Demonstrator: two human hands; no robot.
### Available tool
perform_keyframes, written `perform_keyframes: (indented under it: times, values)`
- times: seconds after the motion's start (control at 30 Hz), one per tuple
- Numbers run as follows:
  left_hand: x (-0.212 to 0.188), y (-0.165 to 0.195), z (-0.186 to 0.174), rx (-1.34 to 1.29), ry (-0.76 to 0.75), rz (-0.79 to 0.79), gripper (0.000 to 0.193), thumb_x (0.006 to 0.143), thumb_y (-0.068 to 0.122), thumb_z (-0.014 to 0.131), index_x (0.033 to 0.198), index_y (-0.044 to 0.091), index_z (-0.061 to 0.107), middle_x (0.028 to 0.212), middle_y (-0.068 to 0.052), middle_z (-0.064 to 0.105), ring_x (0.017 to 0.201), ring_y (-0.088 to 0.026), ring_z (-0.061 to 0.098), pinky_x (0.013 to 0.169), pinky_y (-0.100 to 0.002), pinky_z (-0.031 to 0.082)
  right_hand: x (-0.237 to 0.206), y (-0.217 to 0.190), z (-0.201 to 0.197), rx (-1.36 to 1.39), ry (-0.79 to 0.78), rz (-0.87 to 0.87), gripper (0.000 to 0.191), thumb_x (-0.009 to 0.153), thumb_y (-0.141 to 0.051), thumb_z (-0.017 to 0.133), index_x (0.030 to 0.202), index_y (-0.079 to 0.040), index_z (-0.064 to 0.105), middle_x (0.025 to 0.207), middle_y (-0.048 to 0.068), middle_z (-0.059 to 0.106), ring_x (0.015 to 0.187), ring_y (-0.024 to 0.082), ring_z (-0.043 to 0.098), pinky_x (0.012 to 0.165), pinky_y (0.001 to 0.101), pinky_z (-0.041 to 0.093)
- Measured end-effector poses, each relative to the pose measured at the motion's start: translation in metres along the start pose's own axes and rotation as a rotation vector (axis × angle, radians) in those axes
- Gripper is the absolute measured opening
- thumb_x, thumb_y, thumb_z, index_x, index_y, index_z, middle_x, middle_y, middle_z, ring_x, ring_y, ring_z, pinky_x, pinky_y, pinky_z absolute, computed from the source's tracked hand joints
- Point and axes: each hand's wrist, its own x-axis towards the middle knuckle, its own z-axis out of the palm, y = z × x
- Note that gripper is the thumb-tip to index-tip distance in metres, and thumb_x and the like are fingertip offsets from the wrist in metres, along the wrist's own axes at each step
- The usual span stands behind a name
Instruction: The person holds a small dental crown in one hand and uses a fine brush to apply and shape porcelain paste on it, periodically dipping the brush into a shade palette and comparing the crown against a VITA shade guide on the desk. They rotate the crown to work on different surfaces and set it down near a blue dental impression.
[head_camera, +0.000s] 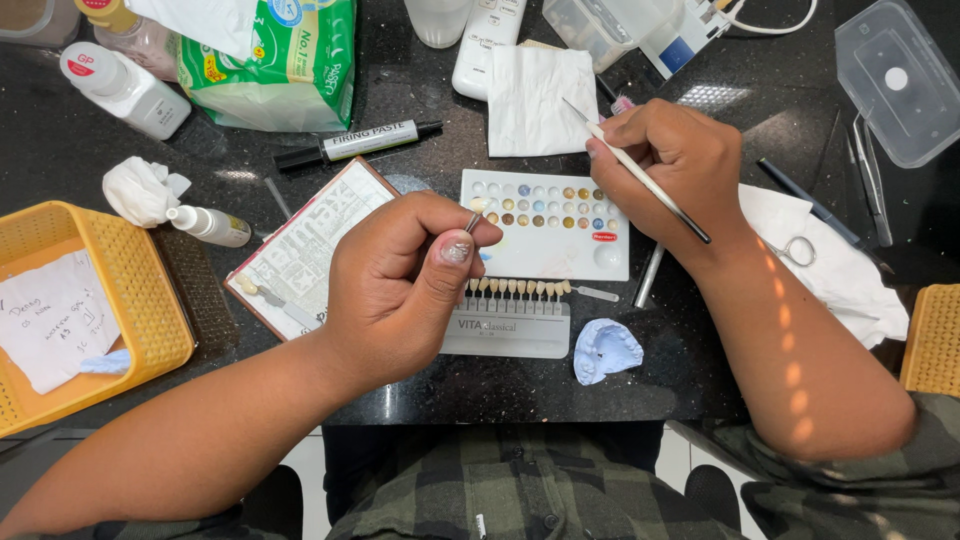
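Left hand (400, 290) curled, thumb and fingertips pinched together on a small metal-stemmed piece (472, 222) (too small to make out further), held up above the black countertop (400, 90); right hand (672, 160) closed in a pen grip on a thin paintbrush (640, 175), shaft running slantwise through the fingers, pale tip up and to the left, dark end down toward the wrist; between the two grips and just below them, a white palette (548, 225) with rows of small round wells of colour; directly under the left fingers, a tooth shade guide (515, 310) with a row of pale tabs, partly hidden by the thumb; beside the shade guide, below the right wrist, a light-blue dental cast (606, 350); left of the left hand, a printed card (300, 250) lying tilted; above it, a black marker-like tube (360, 142); above the palette, close to the brush tip, a folded white tissue (540, 100); under the right forearm, a white cloth (830, 270) with small scissors (795, 250); far to the left of both grips, a yellow basket (130, 280) holding a handwritten note (55, 320).
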Motion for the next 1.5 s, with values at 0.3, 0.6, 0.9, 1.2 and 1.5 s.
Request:
perform_keyframes:
  times: [0.3, 0.6, 0.9, 1.2, 1.5]
  values:
    - [0.001, 0.000, -0.001, 0.026, -0.011, -0.006, 0.026, 0.114, 0.023, 0.050, 0.114, 0.001, 0.064, 0.098, -0.002, 0.064, 0.084, -0.004, 0.060, 0.075, -0.020, 0.051, 0.002, -0.002, -0.001, 0.025, -0.041, -0.001, 0.016, 0.099, -0.003, 0.080, 0.094, -0.001, 0.065, 0.097, 0.012, 0.074, 0.075, 0.013, 0.071, 0.065, 0.0239, 0.056]
    - [0.002, 0.002, -0.001, 0.046, -0.012, 0.016, 0.026, 0.115, 0.023, 0.050, 0.114, 0.002, 0.063, 0.103, -0.003, 0.066, 0.089, -0.005, 0.062, 0.082, -0.022, 0.054, 0.002, -0.006, -0.004, 0.043, -0.060, 0.019, 0.014, 0.093, -0.001, 0.079, 0.093, -0.001, 0.066, 0.103, 0.012, 0.074, 0.073, 0.010, 0.068, 0.062, 0.0208, 0.053]
    - [0.002, 0.000, 0.000, 0.028, -0.008, 0.014, 0.024, 0.115, 0.022, 0.050, 0.114, 0.001, 0.062, 0.106, -0.004, 0.067, 0.090, -0.006, 0.063, 0.084, -0.023, 0.055, 0.002, -0.009, -0.005, 0.045, -0.079, 0.017, 0.009, 0.091, 0.001, 0.078, 0.094, -0.001, 0.070, 0.109, 0.013, 0.076, 0.075, 0.010, 0.066, 0.065, 0.0223, 0.052]
    - [0.001, 0.000, 0.000, 0.043, -0.009, 0.026, 0.024, 0.114, 0.022, 0.051, 0.114, 0.001, 0.062, 0.106, -0.005, 0.068, 0.089, -0.006, 0.063, 0.081, -0.022, 0.055, 0.003, -0.011, -0.004, 0.048, -0.096, 0.026, 0.008, 0.090, 0.002, 0.077, 0.092, -0.001, 0.070, 0.107, 0.011, 0.076, 0.071, 0.009, 0.064, 0.063, 0.0230, 0.050]
    - [0.002, 0.002, -0.001, 0.061, -0.009, 0.029, 0.024, 0.114, 0.022, 0.051, 0.114, 0.001, 0.063, 0.104, -0.004, 0.068, 0.088, -0.006, 0.063, 0.081, -0.022, 0.054, 0.001, -0.015, -0.005, 0.044, -0.030, 0.051, 0.012, 0.094, -0.004, 0.081, 0.094, 0.000, 0.070, 0.102, 0.012, 0.077, 0.077, 0.011, 0.070, 0.066, 0.0225, 0.055]
